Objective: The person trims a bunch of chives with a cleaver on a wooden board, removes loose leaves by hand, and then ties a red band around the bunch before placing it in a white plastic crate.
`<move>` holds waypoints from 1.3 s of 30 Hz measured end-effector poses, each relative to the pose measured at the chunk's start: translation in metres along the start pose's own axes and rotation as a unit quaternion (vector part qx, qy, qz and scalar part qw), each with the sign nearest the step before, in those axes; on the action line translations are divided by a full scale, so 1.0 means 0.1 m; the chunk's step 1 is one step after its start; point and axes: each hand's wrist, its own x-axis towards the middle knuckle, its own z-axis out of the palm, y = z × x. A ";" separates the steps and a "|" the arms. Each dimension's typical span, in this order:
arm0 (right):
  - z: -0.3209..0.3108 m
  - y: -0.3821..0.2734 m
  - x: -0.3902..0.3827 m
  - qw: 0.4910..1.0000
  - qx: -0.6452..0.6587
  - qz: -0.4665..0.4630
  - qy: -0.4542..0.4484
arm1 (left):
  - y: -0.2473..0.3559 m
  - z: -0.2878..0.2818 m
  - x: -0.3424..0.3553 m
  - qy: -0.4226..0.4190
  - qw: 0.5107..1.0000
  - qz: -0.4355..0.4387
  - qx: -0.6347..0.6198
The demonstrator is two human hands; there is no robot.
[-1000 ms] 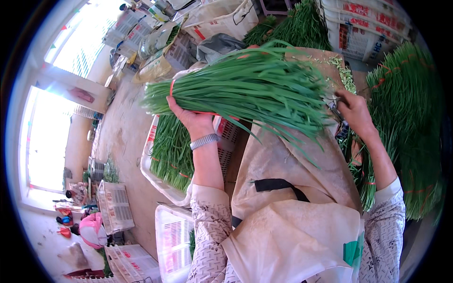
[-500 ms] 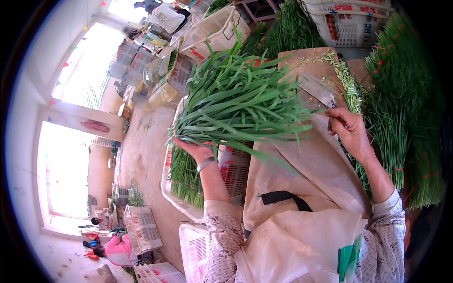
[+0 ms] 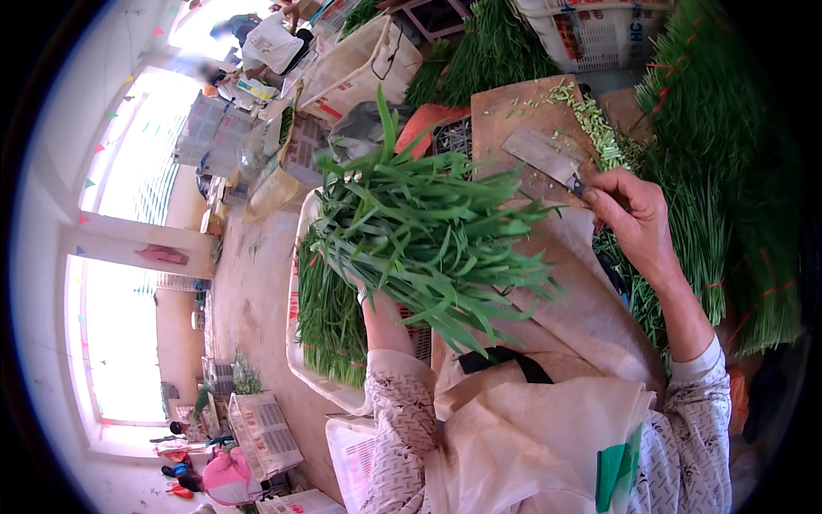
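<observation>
1. My left hand (image 3: 354, 280) is closed on a bunch of greens (image 3: 428, 231) in the middle of the frame; leaves hide most of the fingers.
2. The long leaves fan out toward the right and droop over my wrist, in front of my apron (image 3: 531, 428).
3. My right hand (image 3: 635, 214), right of centre, has its fingers curled in, thumb and fingertips at the handle of a knife (image 3: 539, 156). I cannot tell whether they grip it.
4. The knife's broad blade lies over a wooden board (image 3: 492, 111), toward the upper right.
5. Pale green cut bits (image 3: 602, 133) lie scattered along the board's right side.
6. Left of the bunch, a white basket (image 3: 292, 343) holds more greens (image 3: 330, 343).
7. Tall tied greens (image 3: 698, 206) stand along the right of the frame.
8. A person in pink (image 3: 227, 475) is at lower left.
</observation>
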 end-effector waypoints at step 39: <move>1.73 0.30 0.88 0.913 0.141 0.134 -0.358 | 0.03 1.03 0.00 -0.121 0.981 0.129 0.075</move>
